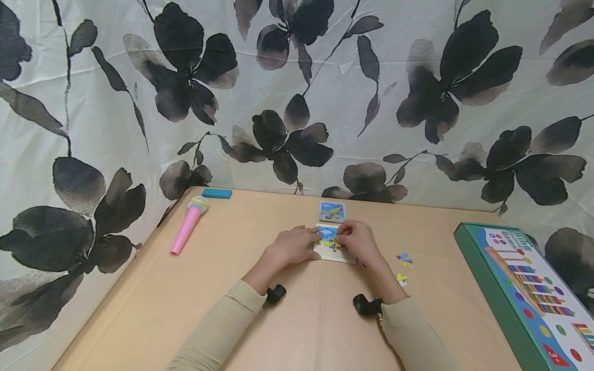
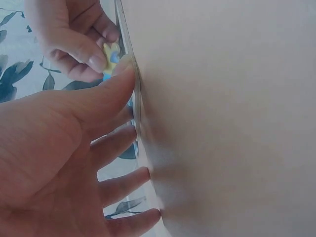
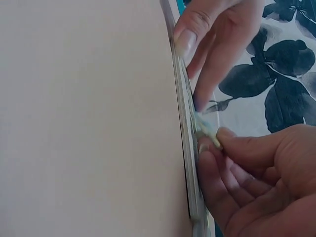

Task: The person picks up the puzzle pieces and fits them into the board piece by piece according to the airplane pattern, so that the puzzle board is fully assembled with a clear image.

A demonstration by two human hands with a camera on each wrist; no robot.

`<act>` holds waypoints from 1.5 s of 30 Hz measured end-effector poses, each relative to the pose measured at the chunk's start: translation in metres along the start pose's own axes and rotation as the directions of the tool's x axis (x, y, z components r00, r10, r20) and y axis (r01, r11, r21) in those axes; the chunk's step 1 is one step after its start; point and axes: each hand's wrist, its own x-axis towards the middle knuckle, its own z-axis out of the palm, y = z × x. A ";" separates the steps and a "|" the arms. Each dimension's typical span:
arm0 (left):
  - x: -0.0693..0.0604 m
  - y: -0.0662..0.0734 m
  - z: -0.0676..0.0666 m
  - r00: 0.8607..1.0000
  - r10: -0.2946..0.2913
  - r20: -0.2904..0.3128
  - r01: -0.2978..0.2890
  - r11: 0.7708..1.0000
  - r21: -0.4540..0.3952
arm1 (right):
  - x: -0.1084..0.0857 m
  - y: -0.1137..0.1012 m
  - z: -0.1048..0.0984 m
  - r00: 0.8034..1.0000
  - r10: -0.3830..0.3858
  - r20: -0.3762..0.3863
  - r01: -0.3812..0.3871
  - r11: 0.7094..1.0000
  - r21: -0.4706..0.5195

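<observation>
A small jigsaw board [image 1: 336,254] with a white lower border and a blue and yellow picture lies flat on the table. My left hand [image 1: 292,245] rests at its left side, with the thumb and a finger on the board and the other fingers spread, their tips against the table. Over the board's right part, my right hand [image 1: 361,241] pinches a yellow and blue puzzle piece [image 2: 110,55] between thumb and fingers. The piece is tilted, one end at the board. Just behind stands or lies a picture tile [image 1: 332,212] showing a yellow airplane on blue.
Loose puzzle pieces [image 1: 405,259] lie right of the right forearm, with more yellow pieces [image 1: 401,280] nearer. A pink toy microphone [image 1: 187,226] and a blue block [image 1: 217,193] are at the back left. A large green-sided box [image 1: 524,293] occupies the right edge.
</observation>
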 end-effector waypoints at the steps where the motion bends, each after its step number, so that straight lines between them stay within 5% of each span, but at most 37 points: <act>1: 0.000 0.000 0.000 1.000 0.001 0.001 -0.001 1.000 -0.003 | 0.000 -0.001 0.002 1.000 0.003 -0.010 -0.003 1.000 -0.005; 12: 0.001 0.000 0.001 1.000 0.010 -0.006 -0.010 1.000 0.014 | 0.002 -0.008 0.011 0.999 -0.005 -0.051 -0.004 0.983 -0.185; 25: -0.001 -0.001 0.003 1.000 0.011 -0.006 -0.011 1.000 -0.011 | -0.001 -0.008 0.014 1.000 -0.020 -0.024 0.013 0.963 -0.269; 37: -0.003 -0.002 0.005 1.000 0.013 -0.001 -0.013 1.000 -0.017 | -0.004 -0.007 -0.001 0.984 0.002 0.176 0.053 0.950 -0.308; 45: 0.000 -0.001 0.003 1.000 0.021 -0.010 -0.021 1.000 0.002 | -0.006 -0.007 -0.007 0.991 0.008 0.137 0.031 0.959 -0.281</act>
